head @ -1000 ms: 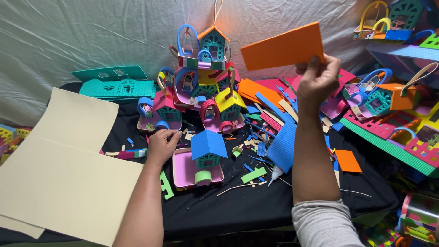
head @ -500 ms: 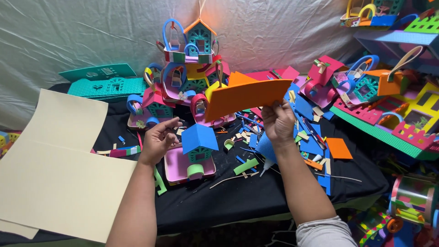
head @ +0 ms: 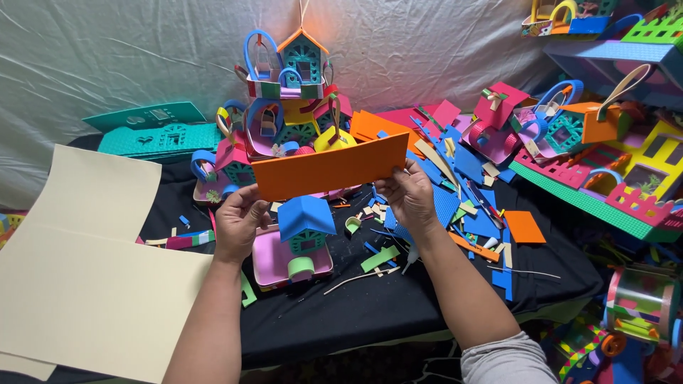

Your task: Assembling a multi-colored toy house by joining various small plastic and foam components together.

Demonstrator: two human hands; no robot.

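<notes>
Holding an orange foam sheet (head: 331, 168) level above the small blue-roofed house (head: 304, 227) on the worktop (head: 370, 306); left hand (head: 238, 220) and right hand (head: 411, 193) pinch opposite ends. Best to keep both grips firm, sheet unbent.

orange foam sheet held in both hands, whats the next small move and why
Probably lower the orange foam sheet toward the small blue-roofed house on its pink base. The left hand and right hand pinch its two ends, holding it level in the air right above that house, touching nothing else.
</notes>
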